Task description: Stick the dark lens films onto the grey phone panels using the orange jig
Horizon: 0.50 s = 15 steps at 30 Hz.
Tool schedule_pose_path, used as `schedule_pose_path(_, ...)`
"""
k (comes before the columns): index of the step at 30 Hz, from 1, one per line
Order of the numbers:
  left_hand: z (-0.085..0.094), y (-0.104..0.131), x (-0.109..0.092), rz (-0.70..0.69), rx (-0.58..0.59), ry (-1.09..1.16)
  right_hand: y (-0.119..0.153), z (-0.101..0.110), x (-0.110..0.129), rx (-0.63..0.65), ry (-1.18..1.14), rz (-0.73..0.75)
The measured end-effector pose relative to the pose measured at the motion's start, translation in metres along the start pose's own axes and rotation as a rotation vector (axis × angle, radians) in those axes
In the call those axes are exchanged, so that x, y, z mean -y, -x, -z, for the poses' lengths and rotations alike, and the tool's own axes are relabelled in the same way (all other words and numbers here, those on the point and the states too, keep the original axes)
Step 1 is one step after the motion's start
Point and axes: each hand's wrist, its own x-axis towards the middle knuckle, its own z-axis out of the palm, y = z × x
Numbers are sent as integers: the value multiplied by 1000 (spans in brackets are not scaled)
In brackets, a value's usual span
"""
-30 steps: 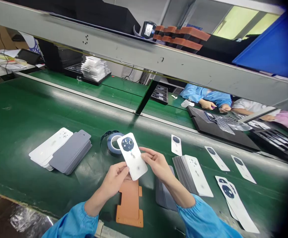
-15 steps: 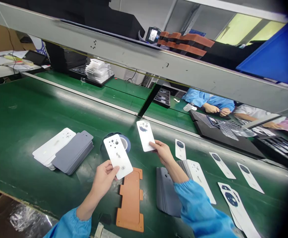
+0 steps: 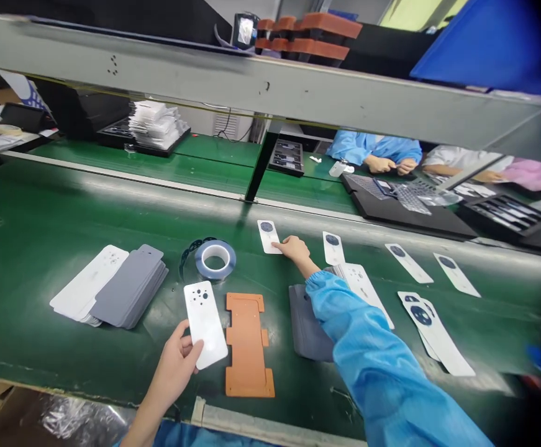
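My left hand grips a white phone back cover by its lower end, thumb on top; small camera holes show near its upper edge. Farther out, my right hand pinches the lower corner of another white back cover with a dark round patch. That cover is at the table's far side; whether it rests on the surface I cannot tell. Between my arms lies an orange notched fixture plate. Under my right sleeve, a grey stack and a white stack of covers are partly hidden.
A blue tape roll lies beyond the fixture. White covers and grey sheets are stacked at left. Several patched covers lie at right. A shelf beam crosses above; a co-worker's hands are beyond.
My right hand has carried its cover outward to the far side of the table. My left hand has lowered its cover toward me, uncovering the tape roll. The view has shifted.
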Motion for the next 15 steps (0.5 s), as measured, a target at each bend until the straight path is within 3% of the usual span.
schedule_pose_path(2, 9, 0, 7, -9, -48, -142, 10, 10, -8, 19, 16, 70)
schedule_pose_path(8, 27, 7, 7, -189, -281, -878, 67, 55, -45, 177, 19, 313)
schedule_pose_path(12, 27, 6, -2, -294, -384, -953, 108, 68, -62, 185, 24, 441)
schedule_pose_path(15, 26, -1, -6, -407, -409, -908, 132, 59, -51, 209, -11, 519)
